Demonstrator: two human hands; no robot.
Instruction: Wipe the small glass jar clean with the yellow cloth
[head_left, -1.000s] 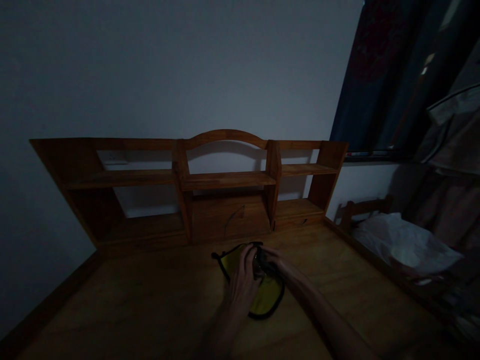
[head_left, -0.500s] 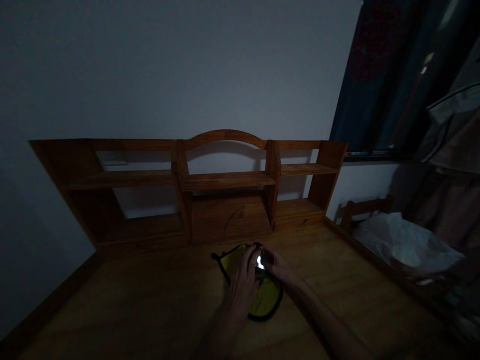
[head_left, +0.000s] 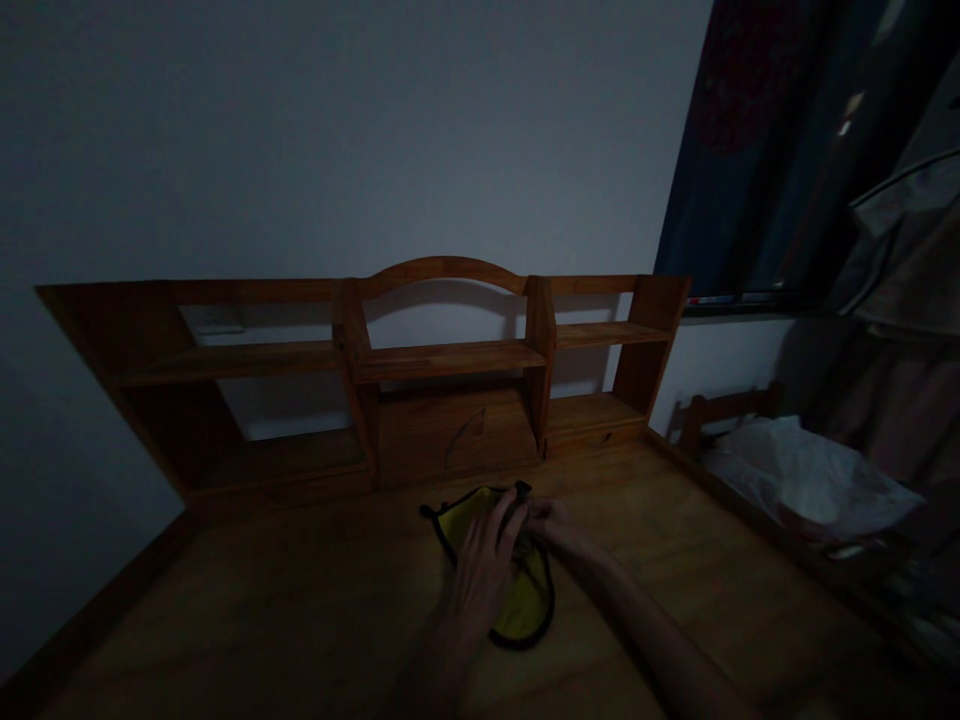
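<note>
A yellow-green pouch or case with black trim (head_left: 527, 603) lies spread on the wooden tabletop (head_left: 322, 600), below the middle of the head view. My left hand (head_left: 480, 570) reaches over it, fingers bent and closed about a small dark object (head_left: 523, 490) that is mostly covered. On the object's other side is my right hand (head_left: 556, 528), its thumb and fingers pressed together against it. Dim light and my fingers hide what kind of object it is.
A low wooden shelf unit (head_left: 450, 358) stands along the back of the tabletop, against the wall. Beyond the right edge are a chair (head_left: 731, 405), a white plastic bag (head_left: 810, 470) and hanging clothes (head_left: 900, 290). A dark window (head_left: 765, 150) is above.
My right hand's fingers have drawn together in a pinch. The bright reflection between my hands has gone. The view has shifted slightly.
</note>
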